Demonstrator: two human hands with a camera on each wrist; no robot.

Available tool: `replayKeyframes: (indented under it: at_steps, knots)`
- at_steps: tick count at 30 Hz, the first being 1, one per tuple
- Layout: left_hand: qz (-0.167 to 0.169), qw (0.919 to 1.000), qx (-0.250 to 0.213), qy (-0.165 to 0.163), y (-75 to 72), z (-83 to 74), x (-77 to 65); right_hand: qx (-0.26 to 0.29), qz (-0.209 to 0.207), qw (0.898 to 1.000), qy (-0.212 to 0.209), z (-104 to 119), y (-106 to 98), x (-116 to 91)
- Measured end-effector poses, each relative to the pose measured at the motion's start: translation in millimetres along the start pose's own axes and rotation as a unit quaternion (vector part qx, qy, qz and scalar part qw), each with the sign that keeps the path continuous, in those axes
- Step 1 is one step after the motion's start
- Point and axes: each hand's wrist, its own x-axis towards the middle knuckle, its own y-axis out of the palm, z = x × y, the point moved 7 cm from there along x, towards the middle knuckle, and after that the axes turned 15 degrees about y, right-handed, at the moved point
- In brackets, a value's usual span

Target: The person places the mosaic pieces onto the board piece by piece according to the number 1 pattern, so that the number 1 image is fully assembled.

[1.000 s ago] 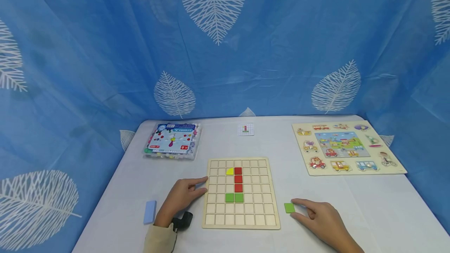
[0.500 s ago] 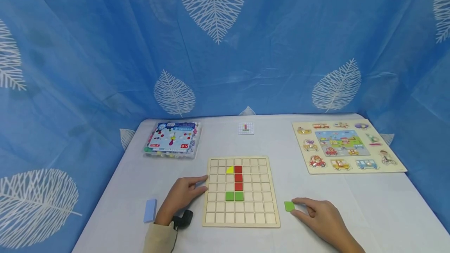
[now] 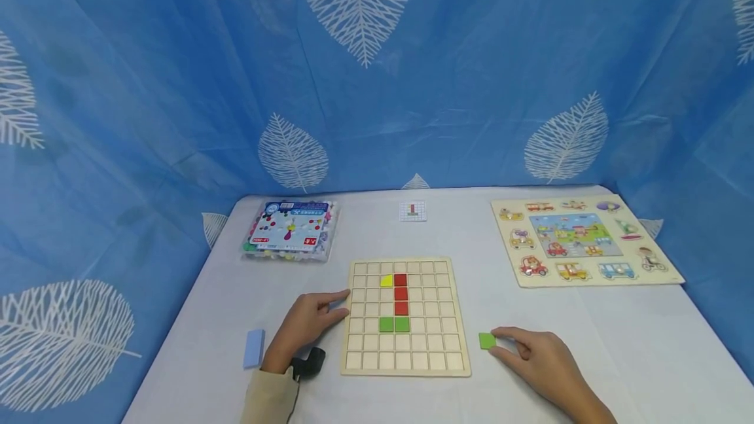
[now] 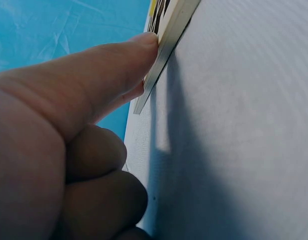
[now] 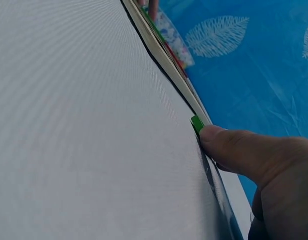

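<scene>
A wooden grid board (image 3: 436, 360) lies on the white table, with red, green and yellow tiles set in its cells. Three red squares (image 3: 401, 294) form a column, two green squares (image 3: 394, 324) sit below, and a yellow piece (image 3: 386, 281) is beside the top red one. My left hand (image 3: 309, 322) touches the board's left edge with thumb and index finger, its other fingers curled in the left wrist view. To the board's right, my right hand (image 3: 538, 355) pinches a green square tile (image 3: 486, 341) between thumb and index finger, close over the table.
Behind the board lies a small printed pattern card (image 3: 413, 211). A clear box of colourful pieces (image 3: 290, 230) stands at the back left, and a vehicle peg puzzle (image 3: 583, 241) at the back right. A blue block (image 3: 254, 348) lies left of my left wrist.
The head view has tilted down slightly to the right, so the table appears higher. Both hands, the board and the green tile keep their places relative to each other.
</scene>
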Motion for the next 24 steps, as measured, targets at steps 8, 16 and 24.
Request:
replayKeyframes:
  at_steps: [8, 16, 24]
  knots:
    - [-0.003, 1.0000, 0.005, 0.000, -0.1, -0.4, 0.5, 0.007, -0.005, 1.000, -0.008, 2, -2, 1]
    - [-0.003, 1.0000, 0.003, 0.004, -1.5, -0.9, 2.0, 0.012, 0.011, 1.000, 0.002, 7, 2, 2]
    - [0.003, 0.9999, -0.003, -0.012, 0.6, 2.8, 0.3, 0.021, 0.018, 1.000, -0.008, 18, 8, 3]
